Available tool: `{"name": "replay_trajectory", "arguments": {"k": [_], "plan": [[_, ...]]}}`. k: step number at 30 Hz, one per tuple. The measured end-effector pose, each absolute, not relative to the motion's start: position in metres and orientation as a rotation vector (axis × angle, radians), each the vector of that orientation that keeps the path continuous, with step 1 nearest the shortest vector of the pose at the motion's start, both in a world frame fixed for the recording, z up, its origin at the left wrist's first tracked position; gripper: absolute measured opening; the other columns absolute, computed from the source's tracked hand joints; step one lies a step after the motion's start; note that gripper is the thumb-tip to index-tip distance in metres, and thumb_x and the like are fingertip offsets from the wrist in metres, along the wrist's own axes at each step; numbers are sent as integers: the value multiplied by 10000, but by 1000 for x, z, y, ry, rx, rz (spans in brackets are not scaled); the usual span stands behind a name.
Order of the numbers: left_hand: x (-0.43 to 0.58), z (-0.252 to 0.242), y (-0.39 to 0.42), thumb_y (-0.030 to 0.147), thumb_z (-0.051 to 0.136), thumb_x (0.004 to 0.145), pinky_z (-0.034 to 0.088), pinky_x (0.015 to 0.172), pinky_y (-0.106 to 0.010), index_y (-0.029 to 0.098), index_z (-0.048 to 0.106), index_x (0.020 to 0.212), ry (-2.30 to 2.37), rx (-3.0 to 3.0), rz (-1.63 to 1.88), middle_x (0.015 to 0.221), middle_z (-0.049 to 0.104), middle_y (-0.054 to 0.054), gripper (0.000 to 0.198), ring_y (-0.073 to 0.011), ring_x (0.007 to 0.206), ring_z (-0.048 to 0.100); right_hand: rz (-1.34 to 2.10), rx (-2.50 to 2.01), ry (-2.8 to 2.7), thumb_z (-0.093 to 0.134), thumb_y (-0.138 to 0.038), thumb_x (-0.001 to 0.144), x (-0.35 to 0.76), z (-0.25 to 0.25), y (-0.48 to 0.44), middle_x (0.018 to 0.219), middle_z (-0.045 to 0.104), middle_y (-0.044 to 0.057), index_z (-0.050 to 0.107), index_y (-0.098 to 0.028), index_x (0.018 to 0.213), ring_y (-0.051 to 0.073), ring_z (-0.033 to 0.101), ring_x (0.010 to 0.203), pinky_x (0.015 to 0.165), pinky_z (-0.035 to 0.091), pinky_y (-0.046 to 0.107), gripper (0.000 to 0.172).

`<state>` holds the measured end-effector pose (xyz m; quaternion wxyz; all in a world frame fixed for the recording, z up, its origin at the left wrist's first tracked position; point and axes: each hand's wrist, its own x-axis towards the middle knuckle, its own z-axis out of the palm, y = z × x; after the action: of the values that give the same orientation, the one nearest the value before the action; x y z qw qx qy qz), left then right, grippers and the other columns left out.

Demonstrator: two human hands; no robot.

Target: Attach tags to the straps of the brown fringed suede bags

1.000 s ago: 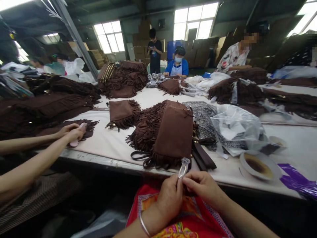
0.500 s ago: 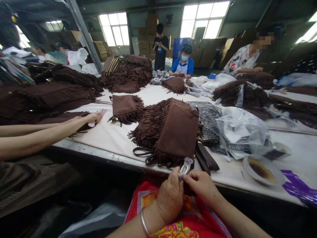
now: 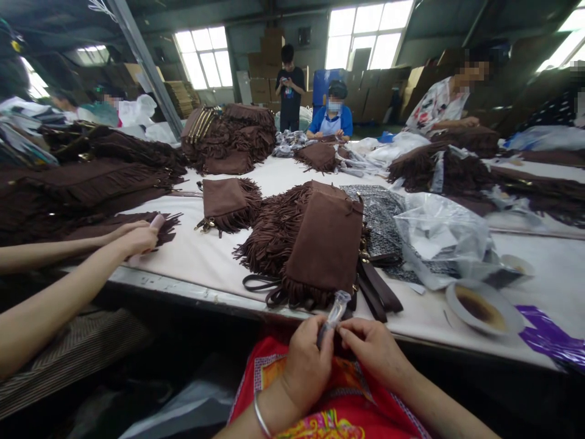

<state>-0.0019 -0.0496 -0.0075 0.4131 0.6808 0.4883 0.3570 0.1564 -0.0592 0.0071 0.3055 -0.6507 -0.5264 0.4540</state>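
My left hand [image 3: 309, 360], with a silver bangle at its wrist, is closed around a small plastic-wrapped strap [image 3: 336, 314] just off the table's front edge. The wrapped end sticks up out of the fist. Close beside it, my right hand [image 3: 372, 344] pinches at the wrapping's side with thumb and forefinger; what lies between those fingertips is too small to tell. Just beyond both hands lies a brown fringed bag [image 3: 326, 238] on a stack of others, with dark straps [image 3: 377, 289] hanging at its right.
A co-worker's hands [image 3: 139, 238] work over brown fringe at the left. Another fringed bag [image 3: 223, 198] lies behind the stack. To the right are a clear plastic bag [image 3: 443, 231], a tape roll [image 3: 484, 308] and purple plastic [image 3: 551, 335]. Several people are around the table.
More of the wrapped strap's dark part now shows above my left fist. The co-worker's hands at the left have moved left and down, onto the fringe.
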Motion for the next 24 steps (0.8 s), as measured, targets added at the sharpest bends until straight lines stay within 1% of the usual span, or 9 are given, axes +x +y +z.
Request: {"name": "replay_trajectory", "arguments": {"k": [3,5,7,10,12,16,19,22,24], "plan": [[3,0,-46,329,562,886,516,685,-268,152,642,929,1189,1343,833,835,702,-64,198,-167,726,649,1220,-1748,-1375,532,-367,807,160,5,-63,649,684,25,729,-174,703,194,612,647,615,443,270,295],[6,1,-44,377,616,840,450,526,-225,138,632,874,1180,1153,765,674,660,-22,242,-123,540,574,1229,-1753,-1345,539,-362,801,161,3,-65,651,690,27,739,-168,715,197,616,654,615,443,269,291],[6,1,-43,439,667,786,359,445,-201,135,623,823,1175,1024,699,546,583,24,309,-89,431,475,1245,-1727,-1324,544,-354,799,161,3,-65,672,705,29,750,-168,739,205,629,676,622,451,268,284],[4,-1,-45,489,717,718,298,421,-190,145,598,766,1104,838,620,482,509,57,367,-61,380,398,1254,-1671,-1311,540,-344,806,159,3,-66,745,741,36,763,-170,791,222,655,734,666,473,275,283],[2,-3,-47,461,735,697,287,418,-187,149,579,754,1033,700,583,491,486,66,354,-50,377,378,1216,-1668,-1335,535,-335,809,157,4,-67,763,748,33,766,-173,805,222,657,739,676,473,275,282],[-1,-6,-49,361,737,693,279,420,-175,133,581,795,881,486,542,597,508,44,295,-36,420,388,1158,-1699,-1334,544,-299,781,153,3,-68,689,718,18,745,-163,728,190,624,667,636,444,257,248],[-2,-7,-49,316,732,691,271,424,-166,127,586,828,839,398,508,642,524,33,276,-22,429,370,1222,-1688,-1221,574,-285,731,149,0,-68,601,670,6,695,-146,640,154,577,580,570,420,236,206],[-1,-4,-51,333,735,675,266,427,-169,137,581,801,876,398,485,630,527,36,279,-24,421,363,1322,-1677,-1110,602,-278,692,145,-6,-64,559,638,-3,673,-141,624,131,538,525,521,402,223,168],[0,1,-55,397,681,721,267,419,-194,143,582,726,946,571,444,568,520,30,273,-48,397,371,1359,-1689,-1103,624,-274,677,144,-12,-60,553,634,2,672,-139,633,128,526,509,499,393,223,150]]}}
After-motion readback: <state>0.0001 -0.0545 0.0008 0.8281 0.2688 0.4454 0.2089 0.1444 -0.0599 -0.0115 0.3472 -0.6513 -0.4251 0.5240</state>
